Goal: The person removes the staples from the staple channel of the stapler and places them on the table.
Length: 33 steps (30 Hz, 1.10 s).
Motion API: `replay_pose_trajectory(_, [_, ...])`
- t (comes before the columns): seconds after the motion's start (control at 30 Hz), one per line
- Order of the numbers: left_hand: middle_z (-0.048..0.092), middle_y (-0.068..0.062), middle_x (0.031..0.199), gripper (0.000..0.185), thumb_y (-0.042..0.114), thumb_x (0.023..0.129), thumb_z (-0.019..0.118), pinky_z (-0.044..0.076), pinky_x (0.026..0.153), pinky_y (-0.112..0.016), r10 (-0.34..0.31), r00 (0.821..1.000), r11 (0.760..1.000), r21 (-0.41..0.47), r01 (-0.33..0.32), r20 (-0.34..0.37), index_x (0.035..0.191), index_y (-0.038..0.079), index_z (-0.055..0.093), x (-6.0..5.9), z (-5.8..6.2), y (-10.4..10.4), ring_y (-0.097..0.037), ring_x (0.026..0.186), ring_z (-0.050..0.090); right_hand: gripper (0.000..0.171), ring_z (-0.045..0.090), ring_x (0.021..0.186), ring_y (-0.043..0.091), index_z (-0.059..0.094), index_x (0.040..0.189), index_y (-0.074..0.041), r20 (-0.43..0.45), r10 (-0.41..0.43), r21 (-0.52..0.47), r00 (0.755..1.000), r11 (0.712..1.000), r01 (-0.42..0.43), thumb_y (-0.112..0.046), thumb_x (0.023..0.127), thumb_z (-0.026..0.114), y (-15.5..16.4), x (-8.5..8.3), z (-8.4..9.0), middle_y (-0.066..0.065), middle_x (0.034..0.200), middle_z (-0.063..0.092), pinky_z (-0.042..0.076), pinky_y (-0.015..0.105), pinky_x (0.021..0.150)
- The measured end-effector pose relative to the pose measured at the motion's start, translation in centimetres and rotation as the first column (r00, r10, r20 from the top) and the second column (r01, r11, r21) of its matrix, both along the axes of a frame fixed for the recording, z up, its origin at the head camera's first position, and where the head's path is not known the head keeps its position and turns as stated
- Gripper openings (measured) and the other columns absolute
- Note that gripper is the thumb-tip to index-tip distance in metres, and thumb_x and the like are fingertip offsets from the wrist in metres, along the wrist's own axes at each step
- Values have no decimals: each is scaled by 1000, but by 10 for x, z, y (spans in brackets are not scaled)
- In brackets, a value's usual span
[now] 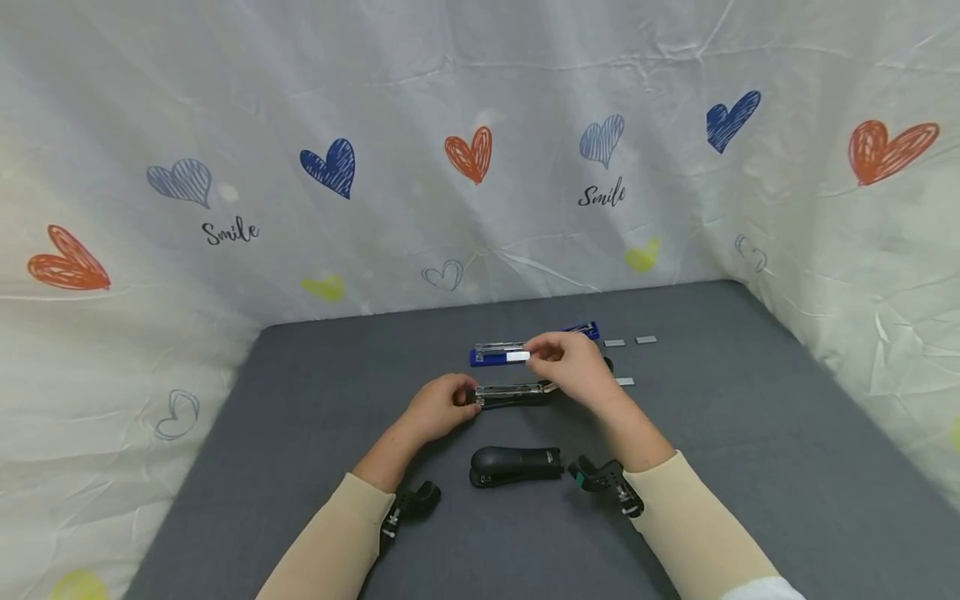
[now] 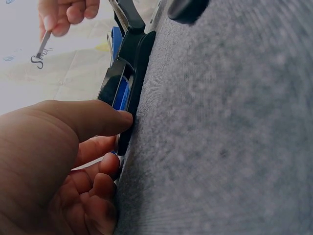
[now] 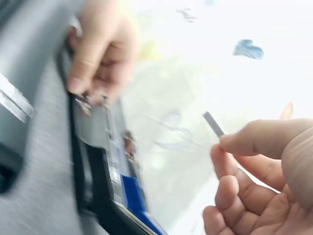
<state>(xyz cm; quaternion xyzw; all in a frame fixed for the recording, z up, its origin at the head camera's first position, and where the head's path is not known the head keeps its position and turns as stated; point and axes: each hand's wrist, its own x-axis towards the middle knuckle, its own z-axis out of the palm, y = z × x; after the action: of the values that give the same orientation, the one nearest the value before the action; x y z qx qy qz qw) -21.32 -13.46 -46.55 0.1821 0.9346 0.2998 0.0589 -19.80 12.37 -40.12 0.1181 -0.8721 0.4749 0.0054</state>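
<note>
An opened black stapler (image 1: 513,393) lies across the middle of the grey table (image 1: 750,433). My left hand (image 1: 459,398) grips its left end, with the thumb (image 2: 105,119) pressed on the black body (image 2: 128,73). My right hand (image 1: 542,356) hovers just above the stapler and pinches a short silver staple strip (image 1: 517,357) between thumb and fingers. The right wrist view shows that strip (image 3: 213,125) sticking out from the fingertips (image 3: 230,142), blurred. An opened blue stapler (image 1: 491,357) lies just behind.
A closed black stapler (image 1: 516,465) lies nearer to me, between my forearms. Three loose staple strips (image 1: 615,342) (image 1: 646,339) (image 1: 625,382) lie to the right of the staplers. A white cloth with hearts (image 1: 465,158) walls in the table at the back and sides.
</note>
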Motion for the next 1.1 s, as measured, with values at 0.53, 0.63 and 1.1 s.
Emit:
replay_pose_trajectory(0.53, [53,0,83,33,23,94,77,40,69,-37,-6,1000,1000,9,6,-5,123,9,71,0,0,0,-17,73,49,25,64,94,28,73,119,-3,65,-36,96,997,995,29,-17,98,70,67,0,31,11,106,71,50,40,79])
replay_pose_trajectory(0.63, [54,0,83,33,22,94,77,40,69,-37,-8,1000,1000,9,8,-8,123,9,71,0,0,0,-17,73,49,27,63,101,29,72,121,-3,92,-36,117,995,993,25,-18,98,70,80,1,34,13,111,70,49,45,87])
replay_pose_trajectory(1.1, [54,0,83,32,22,93,77,40,69,-37,-8,1000,1000,8,8,-13,122,8,72,1,1,0,-16,73,48,29,64,104,31,70,123,2,138,-73,197,988,979,45,-15,101,64,132,1,33,14,111,72,47,48,88])
